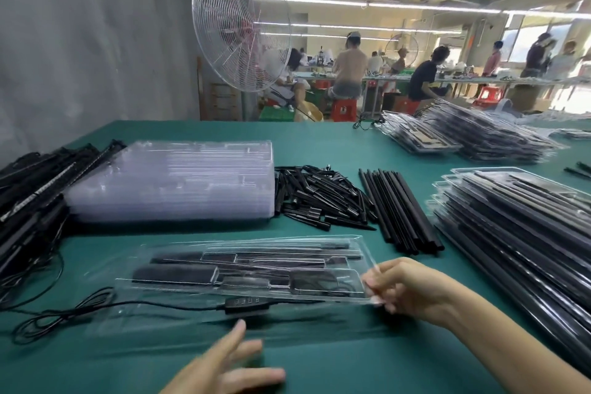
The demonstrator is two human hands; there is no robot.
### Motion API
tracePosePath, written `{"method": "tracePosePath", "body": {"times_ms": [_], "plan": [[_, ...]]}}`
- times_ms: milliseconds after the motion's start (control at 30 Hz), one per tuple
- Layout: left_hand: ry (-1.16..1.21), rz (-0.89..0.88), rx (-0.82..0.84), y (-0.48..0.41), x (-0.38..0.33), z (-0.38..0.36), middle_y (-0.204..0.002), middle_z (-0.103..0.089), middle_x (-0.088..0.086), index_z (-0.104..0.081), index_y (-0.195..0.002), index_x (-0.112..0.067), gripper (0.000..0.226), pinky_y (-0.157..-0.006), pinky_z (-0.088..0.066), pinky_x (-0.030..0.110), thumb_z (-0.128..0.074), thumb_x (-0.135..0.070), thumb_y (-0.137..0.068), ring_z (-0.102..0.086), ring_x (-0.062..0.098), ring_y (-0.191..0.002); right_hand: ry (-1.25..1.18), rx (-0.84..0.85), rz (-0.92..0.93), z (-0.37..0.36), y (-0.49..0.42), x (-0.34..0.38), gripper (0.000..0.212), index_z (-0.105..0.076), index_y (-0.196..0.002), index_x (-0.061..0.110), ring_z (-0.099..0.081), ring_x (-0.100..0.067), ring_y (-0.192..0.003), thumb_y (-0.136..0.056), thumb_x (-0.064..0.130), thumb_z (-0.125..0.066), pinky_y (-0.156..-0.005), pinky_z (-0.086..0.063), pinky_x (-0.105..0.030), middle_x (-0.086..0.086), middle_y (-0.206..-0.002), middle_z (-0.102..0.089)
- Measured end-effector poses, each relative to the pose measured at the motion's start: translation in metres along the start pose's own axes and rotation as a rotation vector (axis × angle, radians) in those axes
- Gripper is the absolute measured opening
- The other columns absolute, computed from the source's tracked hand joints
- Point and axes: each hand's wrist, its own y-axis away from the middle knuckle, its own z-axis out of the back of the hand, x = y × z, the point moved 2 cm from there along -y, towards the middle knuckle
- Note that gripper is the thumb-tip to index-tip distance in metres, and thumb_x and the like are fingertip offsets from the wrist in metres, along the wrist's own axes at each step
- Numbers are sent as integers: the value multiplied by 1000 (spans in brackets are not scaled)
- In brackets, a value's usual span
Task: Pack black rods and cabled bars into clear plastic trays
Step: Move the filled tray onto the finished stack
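A clear plastic tray [358, 245] holding black bars and rods lies on the green table in front of me. My right hand [406, 288] pinches the tray's right front corner. An inline cable switch [246, 303] and its black cable [64, 317] trail out along the tray's front edge to the left. My left hand [230, 368] hovers below the tray with fingers spread and holds nothing. Long black rods [399, 208] lie in a row behind the tray, beside a heap of short black pieces [319, 198].
A stack of empty clear trays [172, 179] stands at the back left, next to a pile of cabled bars [32, 201]. Stacks of packed trays [518, 221] fill the right side and the far right [473, 134]. A large fan and seated people are beyond the table.
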Motion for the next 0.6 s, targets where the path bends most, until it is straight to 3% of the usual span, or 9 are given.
{"method": "tracePosePath", "body": {"times_ms": [67,133,200,267,333,500,600], "plan": [[313,88,-37,-10,-2,-3,-107,-64,31,-44,-120,11,72,-64,-55,57,-57,-45,-76,-63,39,-95,5,0,-4,2,-1,1,17,-56,-74,2,-33,-15,-52,-83,-11,-50,-37,-36,-18,-9,-58,-57],[404,-37,-131,-19,-10,-8,-110,-60,25,-44,-116,8,66,-70,-57,54,-61,-43,-78,-60,37,-100,14,10,-7,2,-1,1,17,-57,-74,2,-33,-14,-51,-82,-12,-51,-37,-37,-19,-9,-60,-59],[472,-153,-168,-27,-13,-16,-103,-56,22,-49,-104,0,43,-79,-54,49,-61,-35,-84,-59,33,-93,28,26,-5,2,0,2,19,-58,-72,3,-35,-13,-50,-82,-11,-51,-37,-36,-19,-9,-61,-59],[517,-198,-161,-33,-13,-23,-97,-56,22,-52,-91,-4,18,-71,-60,45,-61,-20,-87,-59,31,-84,34,28,-5,5,1,3,19,-57,-72,4,-33,-14,-52,-82,-11,-50,-37,-35,-19,-8,-61,-58],[539,-218,-144,-37,-11,-24,-93,-60,23,-54,-85,-3,7,-59,-57,42,-57,-8,-89,-60,32,-81,58,15,0,8,2,4,17,-57,-75,3,-34,-14,-52,-83,-10,-51,-38,-35,-19,-7,-60,-58],[526,-257,-109,-36,-14,-22,-71,-67,21,-55,-81,3,11,-50,-57,38,-50,2,-90,-63,32,-72,-51,-56,46,3,0,2,10,-62,-86,0,-44,-11,-44,-85,-7,-54,-40,-38,-18,-6,-58,-57],[540,-271,-124,-36,-18,-23,-80,-61,20,-53,-81,4,12,-48,-56,38,-49,4,-92,-60,32,-75,-345,-134,70,-9,3,-7,14,-65,-91,0,-56,-16,-54,-85,13,-62,-50,-51,-23,-9,-67,-59]]}}
